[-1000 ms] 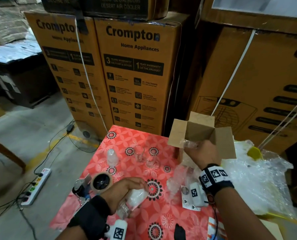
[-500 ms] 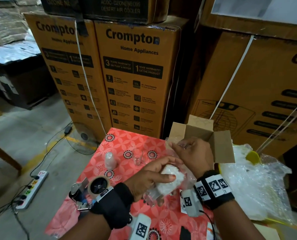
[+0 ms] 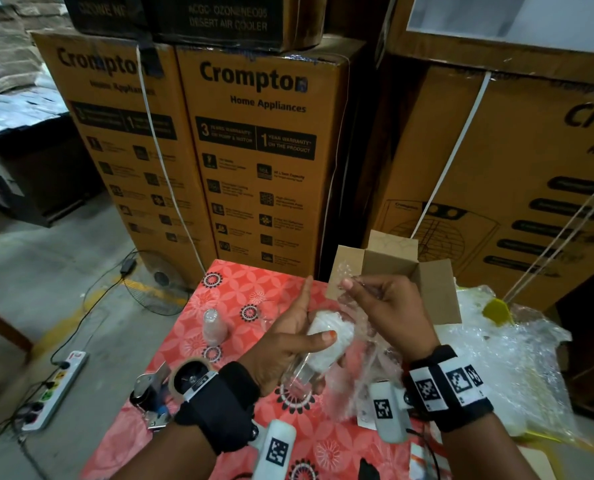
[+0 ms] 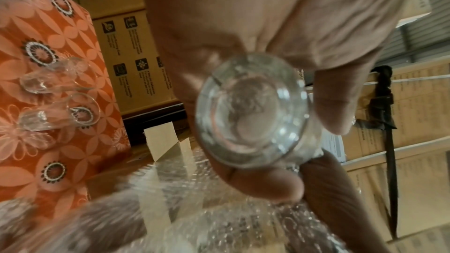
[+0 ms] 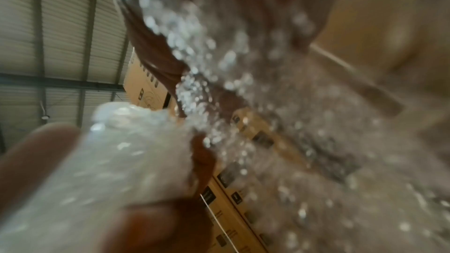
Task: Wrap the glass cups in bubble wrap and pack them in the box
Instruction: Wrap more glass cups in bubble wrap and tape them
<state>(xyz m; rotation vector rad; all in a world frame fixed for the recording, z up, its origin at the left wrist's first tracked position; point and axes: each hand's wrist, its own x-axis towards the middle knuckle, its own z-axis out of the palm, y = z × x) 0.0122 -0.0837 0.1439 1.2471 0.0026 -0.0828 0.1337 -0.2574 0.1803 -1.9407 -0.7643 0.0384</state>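
Holding a glass cup (image 3: 318,344) in our left hand (image 3: 285,344), thumb curled over it, we pinch bubble wrap (image 3: 365,348) with our right hand (image 3: 389,306), above the table (image 3: 233,289), near the box (image 3: 392,261).

The left hand (image 3: 288,344) is raised in front of the body, palm turned toward the right, thumb and curled fingers (image 4: 265,182) gripping a glass cup (image 4: 250,114). The right hand (image 3: 389,306) sits just beside it and slightly higher, thumb and forefinger pinching a bubble wrap sheet (image 3: 361,341). Both wrists wear black straps.
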